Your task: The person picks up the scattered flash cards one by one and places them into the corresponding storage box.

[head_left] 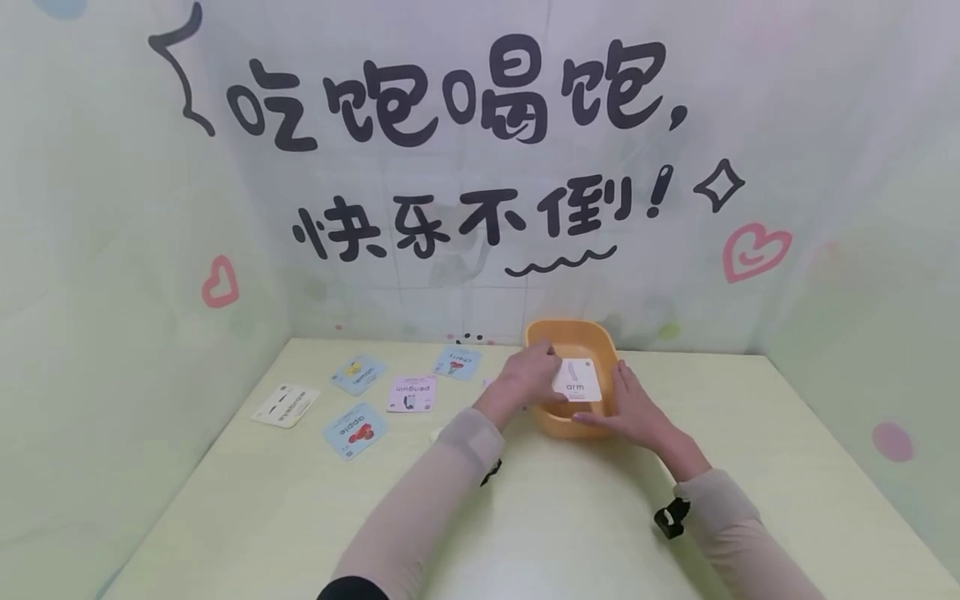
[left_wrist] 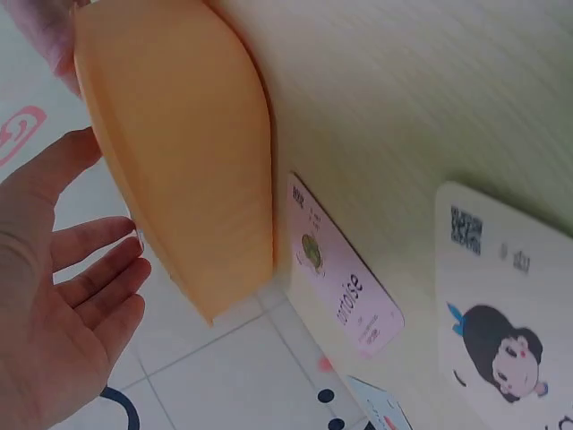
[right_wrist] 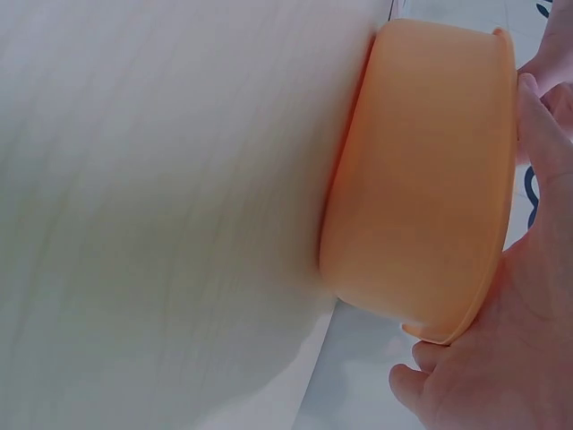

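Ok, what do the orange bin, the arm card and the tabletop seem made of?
Orange bin: probably moulded plastic, satin finish; seamless wall, rounded rim. Arm card: likely coated cardboard, smooth; flat printed face. Tabletop: possibly laminate or film, low sheen; faint grain streaks show, so real wood stays possible.

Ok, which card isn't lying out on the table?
The white arm card: head view shows it alone within the rim of the orange tub; the other visible cards lie on the table.

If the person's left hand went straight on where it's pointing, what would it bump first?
Most likely the white "arm" card, right by the left hand; beyond it, perhaps the far side of the orange bin. Depth is unclear, so the hand may already touch the card.
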Demonstrator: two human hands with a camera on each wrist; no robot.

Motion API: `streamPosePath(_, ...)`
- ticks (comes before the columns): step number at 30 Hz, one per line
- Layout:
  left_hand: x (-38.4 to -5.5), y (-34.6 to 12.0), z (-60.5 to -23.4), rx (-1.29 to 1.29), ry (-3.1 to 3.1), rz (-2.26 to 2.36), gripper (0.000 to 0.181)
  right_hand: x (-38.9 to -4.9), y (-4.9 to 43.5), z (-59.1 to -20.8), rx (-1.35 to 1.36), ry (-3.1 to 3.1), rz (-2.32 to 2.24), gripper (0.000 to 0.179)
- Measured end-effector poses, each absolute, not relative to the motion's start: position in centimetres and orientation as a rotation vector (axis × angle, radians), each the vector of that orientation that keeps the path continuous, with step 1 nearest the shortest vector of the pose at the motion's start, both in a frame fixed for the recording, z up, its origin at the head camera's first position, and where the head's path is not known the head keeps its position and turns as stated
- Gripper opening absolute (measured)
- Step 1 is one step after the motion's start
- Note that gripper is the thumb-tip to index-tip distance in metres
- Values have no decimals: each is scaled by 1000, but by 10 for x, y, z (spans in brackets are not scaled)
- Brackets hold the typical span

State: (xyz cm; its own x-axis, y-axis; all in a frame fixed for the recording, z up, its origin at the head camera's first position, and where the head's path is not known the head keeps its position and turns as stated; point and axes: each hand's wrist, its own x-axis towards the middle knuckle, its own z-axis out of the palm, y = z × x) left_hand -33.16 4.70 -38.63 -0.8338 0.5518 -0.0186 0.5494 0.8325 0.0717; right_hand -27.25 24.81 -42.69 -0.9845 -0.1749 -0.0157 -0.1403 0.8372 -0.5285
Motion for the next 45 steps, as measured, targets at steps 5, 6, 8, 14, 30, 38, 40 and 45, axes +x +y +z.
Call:
streamPosePath(5, -331, 56, -397, 930, 2973, -22, 62, -273, 246, -427, -274, 2951, -875, 130)
streamPosePath(6, -331, 57, -398, 927, 2977, -29, 62, -273, 246, -427, -271, 2953, -882, 130)
streamPosePath(8, -331, 57, -402, 925, 2980, -41, 63, -273, 246, -427, -268, 2960, -885, 130)
streamPosePath(14, -331, 57, -408, 924, 2991, -32, 68, -272, 245, -425, -258, 2970, -846, 129)
streamPosePath(30, -343, -5, -390, 729, 3032, 232, 66, -272, 245, -424, -265, 2979, -795, 127)
streamPosePath(38, -353, -31, -402, 699, 2977, 294, 59, -271, 246, -424, -253, 2974, -799, 128)
streamPosePath(40, -355, -35, -407, 686, 2953, 330, 57, -271, 247, -424, -248, 2968, -802, 128)
streamPosePath(45, -355, -44, -416, 652, 2902, 442, 55, -270, 245, -424, -248, 2963, -814, 128)
